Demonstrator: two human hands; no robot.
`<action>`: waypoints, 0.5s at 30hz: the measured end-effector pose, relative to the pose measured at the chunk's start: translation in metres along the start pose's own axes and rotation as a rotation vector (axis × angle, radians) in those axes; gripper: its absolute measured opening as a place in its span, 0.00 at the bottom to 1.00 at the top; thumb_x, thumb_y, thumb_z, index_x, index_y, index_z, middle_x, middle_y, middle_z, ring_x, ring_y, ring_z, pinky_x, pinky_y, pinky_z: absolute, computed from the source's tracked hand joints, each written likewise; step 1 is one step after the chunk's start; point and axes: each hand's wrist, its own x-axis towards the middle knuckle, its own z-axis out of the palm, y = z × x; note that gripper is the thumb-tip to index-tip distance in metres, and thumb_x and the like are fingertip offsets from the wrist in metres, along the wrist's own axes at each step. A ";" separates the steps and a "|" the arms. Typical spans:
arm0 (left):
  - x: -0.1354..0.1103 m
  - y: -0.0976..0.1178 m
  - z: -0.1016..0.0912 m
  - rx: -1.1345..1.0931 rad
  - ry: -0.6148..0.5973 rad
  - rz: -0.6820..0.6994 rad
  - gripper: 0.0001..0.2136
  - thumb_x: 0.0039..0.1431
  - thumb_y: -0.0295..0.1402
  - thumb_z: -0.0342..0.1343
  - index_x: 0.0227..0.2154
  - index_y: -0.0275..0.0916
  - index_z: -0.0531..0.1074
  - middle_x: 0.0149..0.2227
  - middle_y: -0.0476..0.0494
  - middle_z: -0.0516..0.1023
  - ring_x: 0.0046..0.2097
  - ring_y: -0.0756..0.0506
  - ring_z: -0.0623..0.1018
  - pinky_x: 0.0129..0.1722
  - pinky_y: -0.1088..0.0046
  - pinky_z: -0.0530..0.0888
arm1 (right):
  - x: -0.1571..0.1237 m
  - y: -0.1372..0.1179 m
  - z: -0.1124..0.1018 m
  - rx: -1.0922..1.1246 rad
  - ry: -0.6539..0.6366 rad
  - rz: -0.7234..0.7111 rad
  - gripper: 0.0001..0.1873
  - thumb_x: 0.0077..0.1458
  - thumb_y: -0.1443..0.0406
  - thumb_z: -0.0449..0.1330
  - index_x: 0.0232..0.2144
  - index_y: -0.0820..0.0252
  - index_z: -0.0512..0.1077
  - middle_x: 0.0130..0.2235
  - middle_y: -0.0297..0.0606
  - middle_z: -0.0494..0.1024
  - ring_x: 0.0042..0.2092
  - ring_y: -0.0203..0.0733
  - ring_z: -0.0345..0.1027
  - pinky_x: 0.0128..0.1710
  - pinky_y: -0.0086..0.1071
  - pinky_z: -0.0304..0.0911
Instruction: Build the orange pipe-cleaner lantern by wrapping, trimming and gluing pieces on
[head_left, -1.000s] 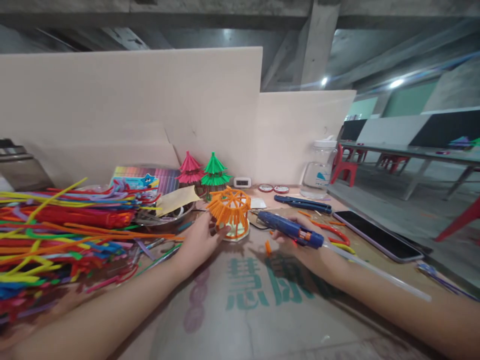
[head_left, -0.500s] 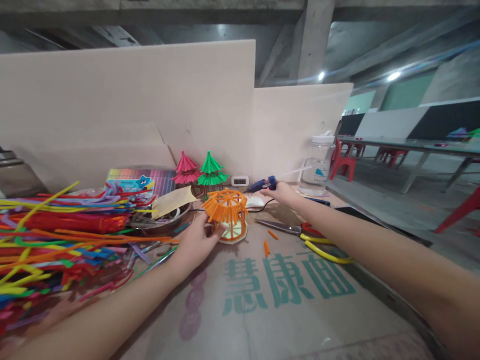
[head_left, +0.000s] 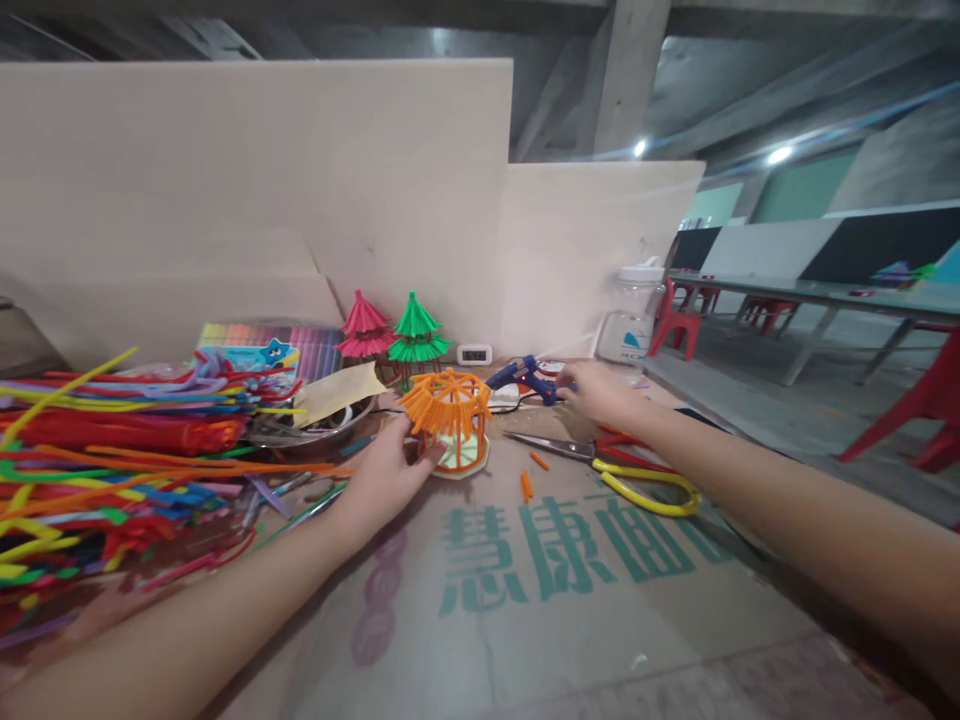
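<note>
A small orange pipe-cleaner pavilion (head_left: 448, 418) stands on a pale disc on the cardboard mat (head_left: 555, 610). My left hand (head_left: 384, 472) is closed on its lower left side and steadies it. My right hand (head_left: 598, 394) reaches out to the right of it, fingers loosely apart and holding nothing. Its fingertips are just beside the blue glue gun (head_left: 525, 375), which rests on the table on its own. Short orange offcuts (head_left: 526, 485) lie in front of the pavilion.
A big pile of coloured pipe cleaners (head_left: 112, 450) fills the left. Yellow-handled scissors (head_left: 643, 490) lie under my right forearm. Behind the orange pavilion stand a pink pavilion (head_left: 364, 326), a green pavilion (head_left: 415, 330), a small clock (head_left: 474, 353), a marker box (head_left: 262, 350) and a bottle (head_left: 626, 325). Red chairs stand at right.
My right hand carried the glue gun from in front of me to the back of the table, set it down and let go. My left hand stayed on the orange pavilion.
</note>
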 end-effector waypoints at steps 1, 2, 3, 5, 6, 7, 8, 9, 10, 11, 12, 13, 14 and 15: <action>0.000 0.000 0.000 -0.005 0.000 0.008 0.23 0.57 0.43 0.56 0.53 0.36 0.66 0.50 0.36 0.75 0.48 0.38 0.78 0.49 0.58 0.76 | -0.013 -0.004 -0.005 -0.004 -0.002 -0.021 0.09 0.57 0.67 0.58 0.37 0.62 0.78 0.42 0.47 0.81 0.43 0.47 0.73 0.42 0.32 0.61; 0.000 -0.001 0.000 -0.015 -0.002 0.017 0.23 0.57 0.43 0.56 0.53 0.36 0.66 0.51 0.36 0.75 0.48 0.39 0.78 0.49 0.58 0.76 | -0.027 -0.010 -0.009 -0.003 -0.012 -0.043 0.09 0.57 0.67 0.57 0.35 0.61 0.78 0.38 0.44 0.82 0.40 0.45 0.74 0.39 0.31 0.61; 0.000 -0.001 0.000 -0.022 -0.004 0.022 0.23 0.58 0.43 0.56 0.53 0.36 0.66 0.51 0.36 0.75 0.48 0.39 0.78 0.49 0.58 0.76 | -0.040 -0.017 -0.011 0.012 -0.023 -0.073 0.10 0.58 0.65 0.56 0.35 0.59 0.78 0.36 0.41 0.82 0.37 0.43 0.73 0.35 0.30 0.60; 0.000 0.000 0.000 -0.018 -0.008 0.024 0.23 0.58 0.43 0.56 0.53 0.36 0.66 0.51 0.36 0.75 0.48 0.39 0.79 0.49 0.58 0.76 | -0.063 -0.032 -0.011 0.093 -0.096 -0.153 0.12 0.60 0.59 0.56 0.33 0.56 0.78 0.33 0.38 0.81 0.32 0.42 0.72 0.29 0.30 0.57; 0.000 0.000 -0.001 -0.009 -0.005 0.025 0.23 0.58 0.43 0.56 0.53 0.36 0.66 0.52 0.36 0.75 0.48 0.39 0.79 0.50 0.57 0.76 | -0.071 -0.039 -0.009 0.095 -0.097 -0.185 0.12 0.59 0.58 0.58 0.32 0.56 0.78 0.32 0.38 0.81 0.32 0.43 0.72 0.28 0.30 0.56; 0.000 0.001 -0.001 -0.002 0.000 0.029 0.23 0.58 0.43 0.56 0.53 0.36 0.66 0.52 0.36 0.75 0.48 0.39 0.79 0.50 0.57 0.76 | -0.077 -0.045 -0.006 0.089 -0.104 -0.215 0.11 0.57 0.56 0.60 0.32 0.56 0.78 0.31 0.38 0.81 0.31 0.43 0.71 0.27 0.31 0.55; 0.000 0.001 -0.001 0.002 0.004 0.036 0.23 0.58 0.43 0.56 0.53 0.36 0.66 0.52 0.36 0.75 0.48 0.39 0.79 0.51 0.56 0.75 | -0.081 -0.049 -0.001 0.093 -0.117 -0.232 0.10 0.56 0.57 0.61 0.32 0.56 0.78 0.30 0.38 0.81 0.31 0.43 0.71 0.27 0.31 0.55; 0.000 0.002 -0.001 0.002 0.006 0.044 0.23 0.58 0.43 0.56 0.53 0.36 0.66 0.52 0.36 0.75 0.48 0.39 0.78 0.51 0.56 0.75 | -0.082 -0.052 0.004 0.094 -0.118 -0.251 0.08 0.56 0.59 0.61 0.32 0.56 0.79 0.31 0.38 0.81 0.31 0.44 0.71 0.28 0.32 0.56; -0.001 0.002 -0.001 0.001 0.006 0.051 0.23 0.58 0.43 0.56 0.53 0.36 0.66 0.52 0.35 0.75 0.49 0.39 0.78 0.51 0.56 0.75 | -0.082 -0.053 0.009 0.098 -0.113 -0.268 0.07 0.56 0.62 0.61 0.31 0.56 0.78 0.31 0.38 0.81 0.32 0.44 0.72 0.30 0.32 0.57; -0.001 0.003 -0.001 0.001 0.004 0.056 0.23 0.59 0.43 0.56 0.53 0.36 0.66 0.52 0.35 0.75 0.49 0.39 0.78 0.52 0.56 0.75 | -0.082 -0.053 0.014 0.103 -0.103 -0.288 0.06 0.56 0.65 0.60 0.30 0.57 0.78 0.32 0.39 0.80 0.33 0.44 0.72 0.31 0.32 0.58; -0.001 0.004 -0.001 0.003 0.000 0.059 0.23 0.59 0.43 0.55 0.53 0.36 0.66 0.52 0.35 0.75 0.50 0.39 0.78 0.52 0.56 0.75 | -0.081 -0.052 0.018 0.109 -0.086 -0.313 0.07 0.56 0.67 0.59 0.30 0.58 0.77 0.32 0.40 0.80 0.34 0.44 0.72 0.33 0.33 0.59; -0.001 0.004 -0.001 0.008 -0.001 0.061 0.23 0.59 0.43 0.55 0.54 0.36 0.65 0.52 0.35 0.75 0.50 0.39 0.78 0.52 0.56 0.75 | -0.081 -0.052 0.021 0.118 -0.065 -0.339 0.07 0.56 0.68 0.58 0.29 0.59 0.76 0.33 0.40 0.80 0.35 0.44 0.72 0.34 0.33 0.60; -0.001 0.005 -0.001 0.016 0.000 0.065 0.23 0.59 0.43 0.55 0.54 0.36 0.65 0.52 0.35 0.74 0.50 0.39 0.78 0.52 0.57 0.75 | -0.082 -0.051 0.023 0.131 -0.042 -0.358 0.06 0.56 0.69 0.57 0.30 0.59 0.75 0.34 0.40 0.79 0.36 0.43 0.71 0.34 0.33 0.60; -0.002 0.006 -0.001 0.024 0.002 0.070 0.23 0.59 0.43 0.55 0.54 0.36 0.65 0.53 0.35 0.74 0.51 0.39 0.77 0.52 0.56 0.74 | -0.084 -0.051 0.023 0.152 -0.020 -0.366 0.06 0.57 0.69 0.57 0.31 0.59 0.74 0.34 0.40 0.78 0.35 0.42 0.71 0.34 0.33 0.60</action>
